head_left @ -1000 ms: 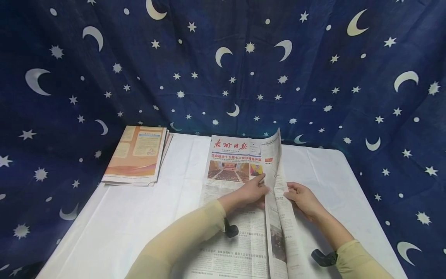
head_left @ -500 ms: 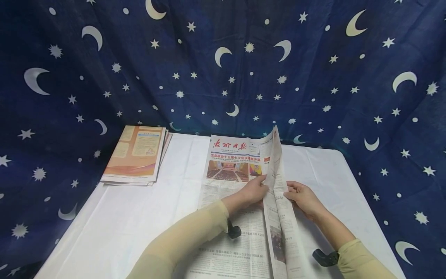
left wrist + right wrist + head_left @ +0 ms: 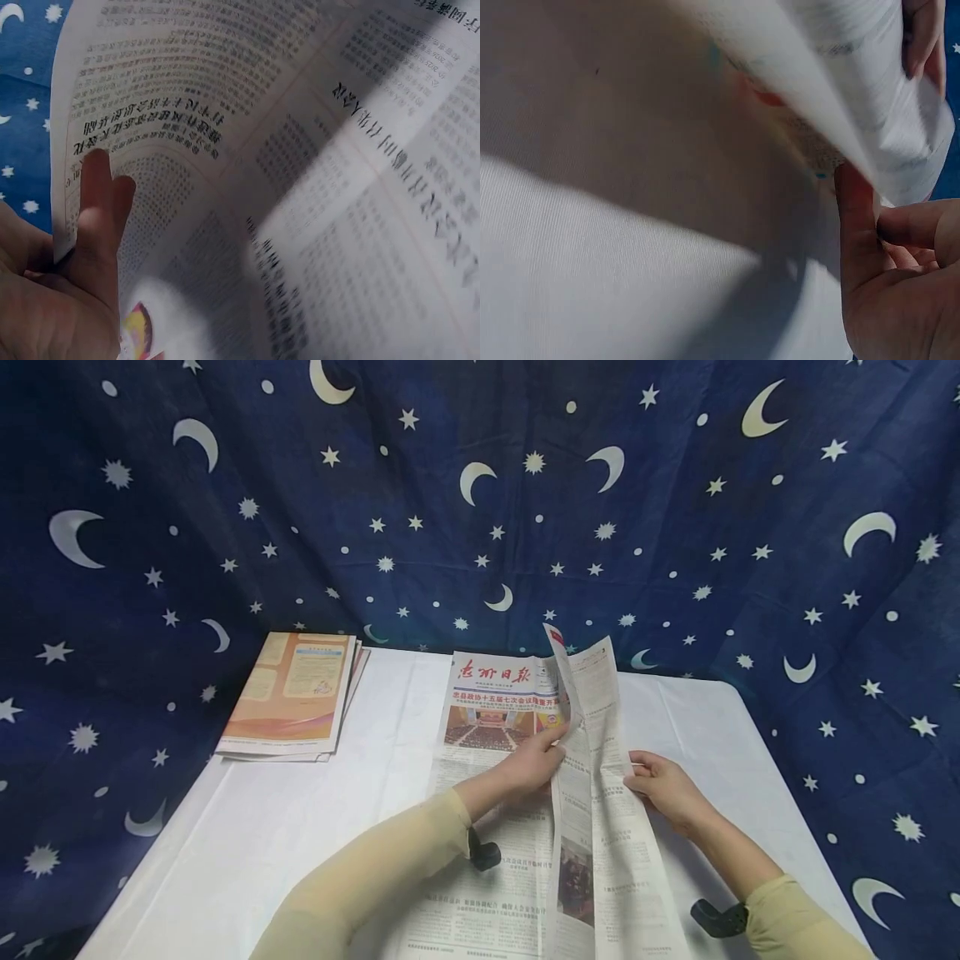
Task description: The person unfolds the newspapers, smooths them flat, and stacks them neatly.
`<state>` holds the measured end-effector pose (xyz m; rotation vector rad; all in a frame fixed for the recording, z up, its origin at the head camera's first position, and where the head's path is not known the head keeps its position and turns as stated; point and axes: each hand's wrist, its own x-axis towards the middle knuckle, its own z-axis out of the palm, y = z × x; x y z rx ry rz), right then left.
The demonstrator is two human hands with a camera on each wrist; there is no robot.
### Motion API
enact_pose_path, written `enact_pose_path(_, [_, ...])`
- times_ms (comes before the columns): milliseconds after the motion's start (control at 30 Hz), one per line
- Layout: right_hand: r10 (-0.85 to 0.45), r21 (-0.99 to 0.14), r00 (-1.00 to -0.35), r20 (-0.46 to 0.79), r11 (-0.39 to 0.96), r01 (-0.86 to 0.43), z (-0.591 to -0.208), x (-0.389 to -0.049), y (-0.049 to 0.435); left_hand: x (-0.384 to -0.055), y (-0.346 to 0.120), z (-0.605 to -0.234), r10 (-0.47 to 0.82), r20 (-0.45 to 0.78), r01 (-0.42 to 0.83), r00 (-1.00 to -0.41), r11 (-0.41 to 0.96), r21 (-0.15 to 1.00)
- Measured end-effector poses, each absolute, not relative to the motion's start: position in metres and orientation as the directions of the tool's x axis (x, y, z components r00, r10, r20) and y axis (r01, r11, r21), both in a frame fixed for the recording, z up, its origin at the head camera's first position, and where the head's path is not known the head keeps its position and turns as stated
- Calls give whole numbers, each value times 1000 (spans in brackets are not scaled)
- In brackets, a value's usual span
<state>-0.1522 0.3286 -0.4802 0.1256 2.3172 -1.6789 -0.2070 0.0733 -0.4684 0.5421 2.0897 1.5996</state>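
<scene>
A tall folded newspaper with a red masthead lies lengthwise on the white table. Its right part is lifted and spread into upright leaves. My left hand grips the free edge of the left leaf, which curls over at its top. In the left wrist view, two fingers lie against the printed page. At the right edge of the other leaf, my right hand pinches the paper between thumb and fingers, as the right wrist view also shows. The inner side of the fold is partly hidden.
A stack of folded orange and white printed papers lies at the table's back left corner. White cloth covers the table. Behind it hangs a dark blue curtain with moons and stars.
My left hand has moved slightly left, drawing the left leaf away, so the lifted leaves stand farther apart. My right hand has shifted a little right with its edge of the paper.
</scene>
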Motion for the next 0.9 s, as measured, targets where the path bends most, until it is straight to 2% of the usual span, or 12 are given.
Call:
enact_pose_path(133, [-58,-901,-954,-295,349,258,-478,-152,333,-209,52,-456,564,-104,31,-819,225,974])
enact_pose_path(367, [-12,-876,-949,-315,388,286,-481,-153,343,-214,8,-443,538,-161,-86,-827,162,983])
enact_pose_path(633, [40,-836,-949,-312,464,294,-484,-151,355,-219,-45,-435,512,-191,-95,-838,209,973])
enact_pose_path(900, [46,-837,-959,-281,478,269,-485,-150,374,-224,-93,-432,512,-188,-89,-838,212,973])
